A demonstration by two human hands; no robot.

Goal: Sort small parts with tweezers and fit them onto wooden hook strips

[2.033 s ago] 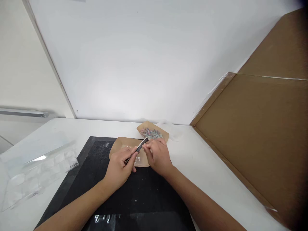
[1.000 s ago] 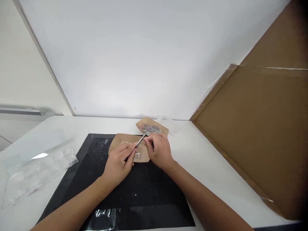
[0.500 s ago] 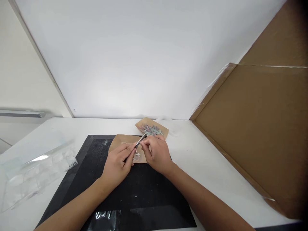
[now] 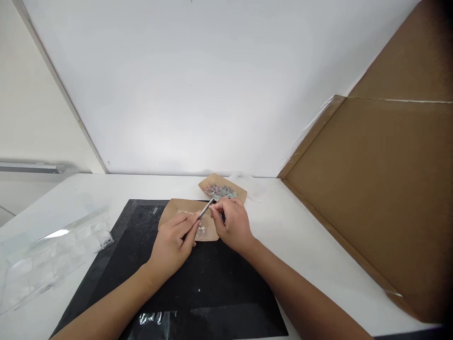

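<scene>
Stick [image 4: 206,208] is probably light and stiff, best held at its 7 o'clock end, where left hand [image 4: 175,238] pinches; right hand [image 4: 231,222], 3 o'clock, grip can't tell.

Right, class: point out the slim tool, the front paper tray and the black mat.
Slim tool [image 4: 207,208], head view: exposed shaft.
Front paper tray [image 4: 170,210], head view: left wall.
Black mat [image 4: 226,288], head view: bare surface.

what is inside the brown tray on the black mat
Small white bits show inside the brown tray. The left hand, the thin tool it holds and the right hand cover parts of it; whatever lies behind them can't be seen.
</scene>
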